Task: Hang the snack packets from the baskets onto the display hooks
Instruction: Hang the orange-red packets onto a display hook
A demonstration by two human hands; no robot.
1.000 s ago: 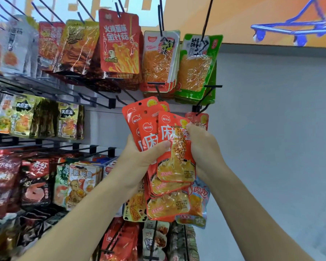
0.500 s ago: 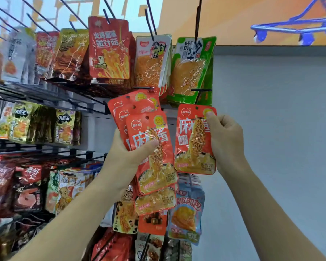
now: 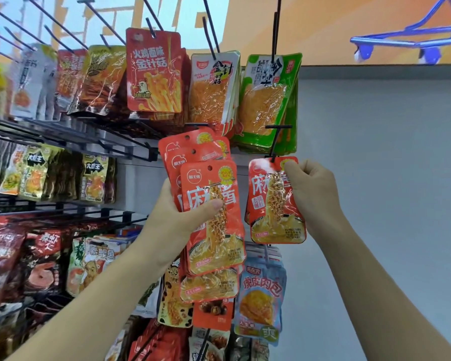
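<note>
Seemingly at the peg already: in the head view the right hand (image 3: pixel 313 188) pinches the top right corner of one red packet (image 3: pixel 275 204). The packet hangs upright, long axis vertical, its hole meeting the black hook (image 3: pixel 274 144) just left of the fingers. Whether it is threaded, I cannot tell. The left hand (image 3: pixel 177 217), farther from the hook, grips a fanned stack of matching packets (image 3: pixel 214 230).

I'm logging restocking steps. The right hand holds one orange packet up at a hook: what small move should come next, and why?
Probably slide the single orange packet back along the hook, then release. The right hand pinches its top corner, and the hook's tip sits right at its hang hole; the left hand holds a stack of packets waiting.
</note>
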